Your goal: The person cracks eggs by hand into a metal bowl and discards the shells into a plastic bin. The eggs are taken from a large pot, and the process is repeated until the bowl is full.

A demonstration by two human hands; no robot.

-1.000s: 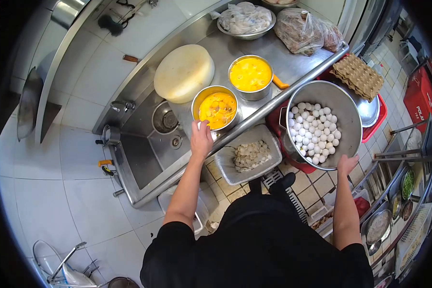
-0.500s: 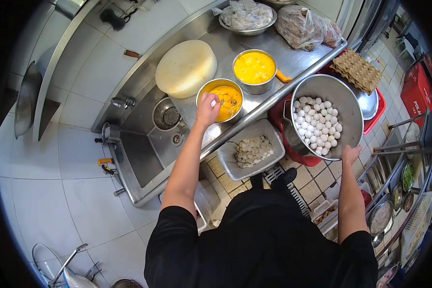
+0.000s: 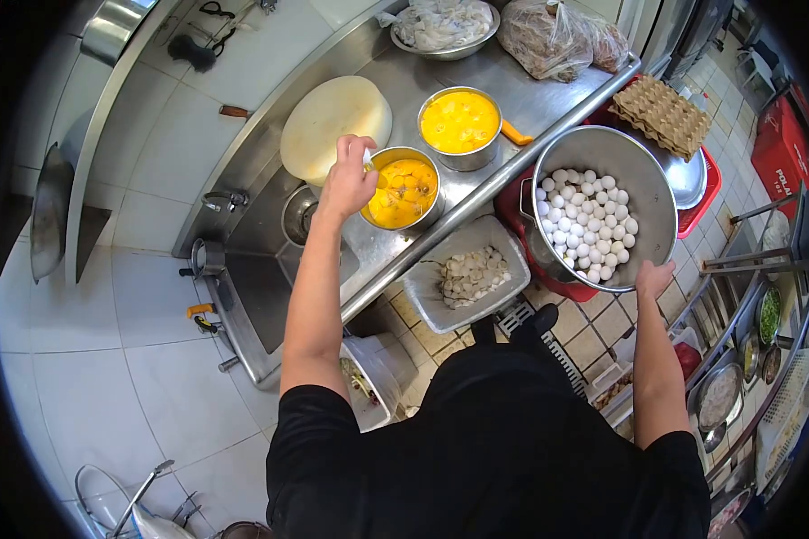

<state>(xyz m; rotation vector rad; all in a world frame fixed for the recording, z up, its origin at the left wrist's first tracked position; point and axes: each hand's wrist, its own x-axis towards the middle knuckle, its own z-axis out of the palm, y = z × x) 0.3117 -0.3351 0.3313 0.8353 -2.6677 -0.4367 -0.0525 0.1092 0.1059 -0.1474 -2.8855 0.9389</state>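
Note:
My left hand (image 3: 349, 175) is closed around a cracked white egg (image 3: 367, 160), beside the left rim of a metal pot (image 3: 438, 198). Yellow egg shows below the shell, over that pot. Raw yolks and egg (image 3: 403, 196) fill much of it. A second metal pot (image 3: 463, 160) behind it contains brighter yellow egg. On the right, my right hand (image 3: 654, 278) grips the near rim of a large steel stockpot (image 3: 661, 202). The stockpot is tilted towards me, with many whole white eggs (image 3: 593, 220) inside.
A grey bin (image 3: 422, 301) holding eggshells sits below the counter edge. A round cutting board (image 3: 333, 126) leans near the sink (image 3: 261, 287). Egg cartons (image 3: 661, 115) are stacked beyond the stockpot. Bagged food (image 3: 548, 40) lies at the counter's far end.
My left hand has moved left and up from over the near pot to its left rim. Yellow egg now shows beneath the shell. My right hand stays on the stockpot rim.

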